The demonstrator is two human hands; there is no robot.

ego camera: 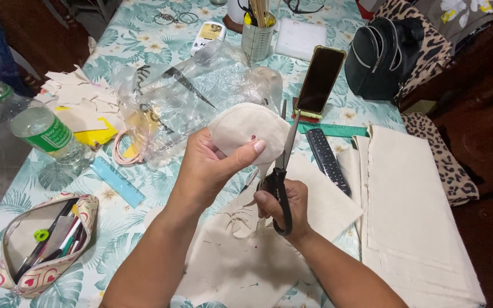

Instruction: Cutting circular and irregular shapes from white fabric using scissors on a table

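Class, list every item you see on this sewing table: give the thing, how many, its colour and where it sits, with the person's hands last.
round fabric piece: 1, cream, held in left hand
scissors: 1, black handles, in right hand
folded cloth: 1 stack, cream, right side
flat fabric: 1, cream, under the hands
water bottle: 1, clear, green cap, left edge
pencil case: 1, patterned, open, lower left
ruler: 1, light blue, left of hands
plastic bag: 1, clear, centre
phone: 1, dark, propped upright
remote: 1, black, beside phone
backpack: 1, black, top right
tin: 1, silver, holds sticks
left hand: 1
right hand: 1
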